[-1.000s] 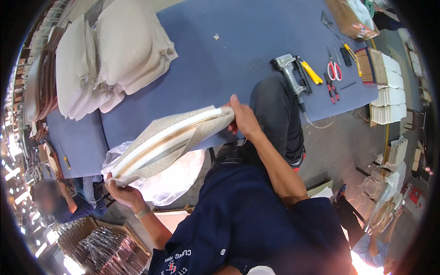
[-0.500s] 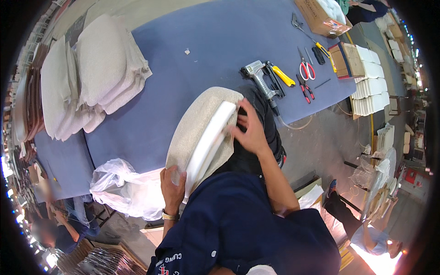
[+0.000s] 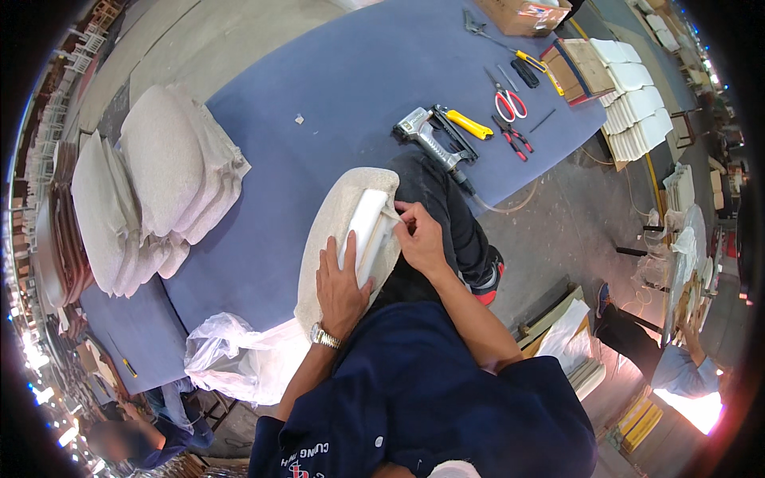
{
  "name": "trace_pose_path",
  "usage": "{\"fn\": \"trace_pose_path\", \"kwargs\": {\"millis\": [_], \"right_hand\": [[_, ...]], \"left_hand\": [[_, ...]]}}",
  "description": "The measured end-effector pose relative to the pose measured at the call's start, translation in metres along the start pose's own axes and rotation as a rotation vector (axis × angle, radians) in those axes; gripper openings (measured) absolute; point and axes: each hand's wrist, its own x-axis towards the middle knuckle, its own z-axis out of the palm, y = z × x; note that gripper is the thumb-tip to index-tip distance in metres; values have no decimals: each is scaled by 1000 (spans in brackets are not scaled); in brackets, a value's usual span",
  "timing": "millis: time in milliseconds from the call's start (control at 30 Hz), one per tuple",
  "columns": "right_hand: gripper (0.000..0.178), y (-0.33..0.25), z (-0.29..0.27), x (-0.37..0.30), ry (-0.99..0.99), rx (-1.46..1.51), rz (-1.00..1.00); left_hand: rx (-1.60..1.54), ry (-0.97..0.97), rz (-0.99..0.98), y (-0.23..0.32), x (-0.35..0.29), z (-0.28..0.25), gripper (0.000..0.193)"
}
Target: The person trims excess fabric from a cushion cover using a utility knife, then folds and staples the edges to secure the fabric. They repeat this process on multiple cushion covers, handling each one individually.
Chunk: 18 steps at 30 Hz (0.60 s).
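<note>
A beige fabric cover (image 3: 323, 235) lies over my lap against the table edge, with a white foam pad (image 3: 365, 227) showing in its opening. My left hand (image 3: 341, 283) rests flat on the pad and cover, its fingers stretched out. At the right side of the opening, my right hand (image 3: 421, 241) pinches the fabric edge between thumb and fingers. Just beyond the cover, on the blue table, lie a staple gun (image 3: 434, 143) with a hose and a yellow-handled cutter (image 3: 470, 125).
Stacked beige covers (image 3: 171, 163) sit at the table's left. Red-handled scissors (image 3: 510, 103), pliers (image 3: 514, 139) and a cardboard box (image 3: 578, 70) are at the right. A clear plastic bag (image 3: 239, 354) hangs by the near edge. Other people (image 3: 689, 366) work on both sides.
My left hand has moved from the lower end of the cover up onto the foam pad. My right hand has closed on the fabric edge. The view has shifted slightly.
</note>
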Motion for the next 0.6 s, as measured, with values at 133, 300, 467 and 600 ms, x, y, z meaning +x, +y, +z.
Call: {"fn": "trace_pose_path", "kwargs": {"millis": [133, 300, 467, 600], "right_hand": [[11, 30, 6, 2, 65, 303, 121], [27, -16, 13, 20, -15, 86, 60], [42, -52, 17, 36, 5, -315, -170], [40, -45, 19, 35, -11, -499, -200]], "left_hand": [[-47, -27, -39, -16, 8, -1, 103], [-88, -43, -17, -31, 15, -22, 101], [-75, -15, 4, -33, 18, -22, 99], [-85, -30, -12, -29, 19, -22, 97]]}}
